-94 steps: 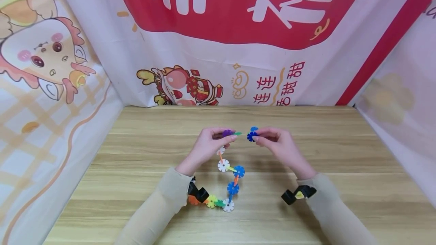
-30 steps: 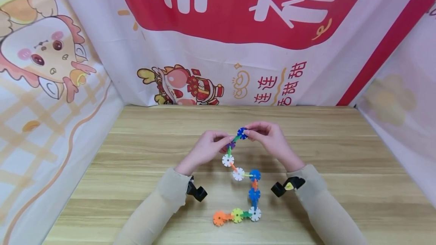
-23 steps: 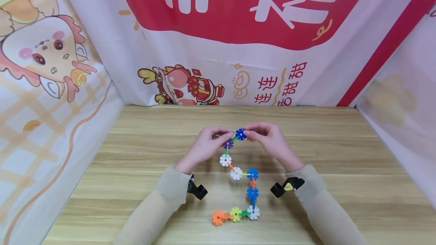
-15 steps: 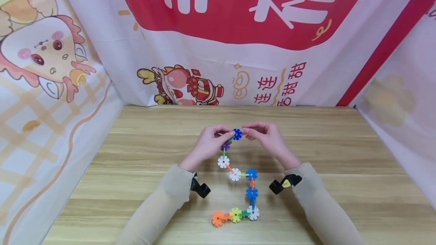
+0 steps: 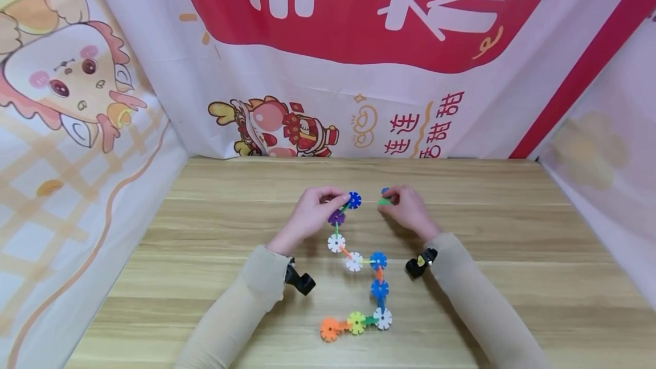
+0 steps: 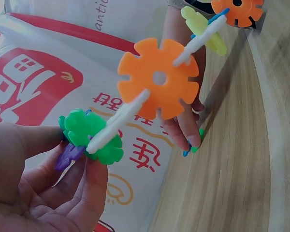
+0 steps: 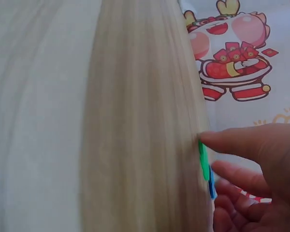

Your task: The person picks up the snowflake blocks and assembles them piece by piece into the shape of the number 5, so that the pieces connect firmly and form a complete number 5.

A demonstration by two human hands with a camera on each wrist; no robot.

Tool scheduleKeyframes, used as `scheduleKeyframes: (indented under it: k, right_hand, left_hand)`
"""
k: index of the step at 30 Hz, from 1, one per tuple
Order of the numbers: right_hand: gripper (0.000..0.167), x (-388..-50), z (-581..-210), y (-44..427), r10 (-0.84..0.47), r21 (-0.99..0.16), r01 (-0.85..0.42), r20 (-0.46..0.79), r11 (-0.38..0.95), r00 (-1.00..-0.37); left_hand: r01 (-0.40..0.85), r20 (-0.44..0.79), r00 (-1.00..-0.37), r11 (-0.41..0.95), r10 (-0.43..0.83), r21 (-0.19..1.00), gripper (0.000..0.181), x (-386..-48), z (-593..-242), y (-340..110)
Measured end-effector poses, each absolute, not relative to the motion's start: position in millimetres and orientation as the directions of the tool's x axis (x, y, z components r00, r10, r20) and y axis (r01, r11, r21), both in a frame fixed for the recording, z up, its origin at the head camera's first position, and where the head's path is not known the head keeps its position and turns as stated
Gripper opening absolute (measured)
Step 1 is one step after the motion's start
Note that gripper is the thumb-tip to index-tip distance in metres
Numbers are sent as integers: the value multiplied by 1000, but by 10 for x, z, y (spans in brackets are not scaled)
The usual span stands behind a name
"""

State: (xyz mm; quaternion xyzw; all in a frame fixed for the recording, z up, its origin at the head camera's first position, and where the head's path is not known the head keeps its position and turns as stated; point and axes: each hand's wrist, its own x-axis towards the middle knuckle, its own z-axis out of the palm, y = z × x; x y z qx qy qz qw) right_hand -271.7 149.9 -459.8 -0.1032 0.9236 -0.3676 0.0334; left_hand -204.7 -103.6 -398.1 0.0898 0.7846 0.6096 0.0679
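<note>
In the head view my left hand [image 5: 315,212] pinches the upper end of a chain of interlocking plastic snowflake discs, near the purple disc [image 5: 336,218]. A dark blue disc [image 5: 355,200] tops the chain beyond my fingertips. Lower down come white discs [image 5: 336,243], blue discs [image 5: 378,261], a yellow-green disc [image 5: 356,322] and an orange end disc [image 5: 330,329]. Apart from the chain, my right hand [image 5: 407,209] holds a loose green disc [image 7: 204,160] between thumb and fingers. Behind it a blue disc [image 7: 212,183] shows, partly covered by the fingers.
The wooden table [image 5: 512,300] lies under both hands. A printed cloth [image 5: 318,56] hangs along its back edge, with more printed cloth at the left [image 5: 61,187] and right sides. Black wrist cameras [image 5: 302,281] sit at both cuffs.
My right hand first brought the dark blue disc to the chain's green end disc, then let it go. It has drawn back to the right, and green and blue discs now show in its fingers.
</note>
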Motion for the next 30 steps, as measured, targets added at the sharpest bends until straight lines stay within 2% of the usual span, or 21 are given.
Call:
scheduleKeyframes:
  k: [8,14,19,24,30]
  right_hand:
    - [32,-2720,-4597,1633,-215,-692,-133,-32,709,-976]
    - [26,-2651,-4521,1676,-241,-777,-108,-57,620,-969]
    - [20,-2477,-4338,1596,-260,-865,-180,60,468,-964]
    - [13,-2285,-4164,1472,-281,-903,-306,223,302,-934]
    - [9,-2175,-4098,1364,-280,-884,-397,327,245,-902]
  left_hand:
    - [62,2,-974,254,228,965,22,-2052,-3982,-1029]
    - [72,10,-973,261,230,963,21,-2033,-3971,-1029]
    - [68,8,-971,242,241,968,21,-2045,-4007,-1026]
    - [55,-2,-971,227,240,972,23,-2057,-4017,-1015]
    - [37,-17,-976,238,218,971,25,-2065,-4030,-996]
